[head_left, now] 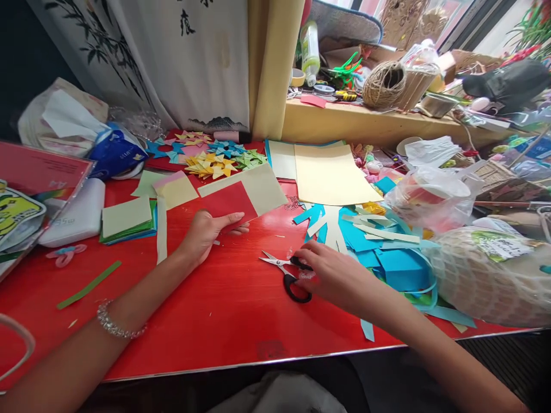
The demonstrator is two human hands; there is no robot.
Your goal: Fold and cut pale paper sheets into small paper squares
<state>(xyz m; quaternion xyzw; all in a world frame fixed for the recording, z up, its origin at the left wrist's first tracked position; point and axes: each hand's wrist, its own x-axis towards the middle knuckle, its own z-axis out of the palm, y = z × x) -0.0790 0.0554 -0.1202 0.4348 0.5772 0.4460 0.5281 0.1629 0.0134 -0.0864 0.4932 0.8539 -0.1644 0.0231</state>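
While the red table [206, 321] lies cluttered, my left hand [205, 229] rests flat, fingers spread, on red paper [226, 202]. Scissors [287, 274] lie just right of it, blades pointing left, handles under my right hand [331, 274], fingers curled onto the loops.

A red paper square [227, 205] lies flat on the red bench [206, 310], around mid-depth and left of centre, its far edge tucked under a pale yellow sheet. Small scissors [287, 275] with black loop handles lie flat near the centre, blades slightly parted, tips pointing toward the left edge.
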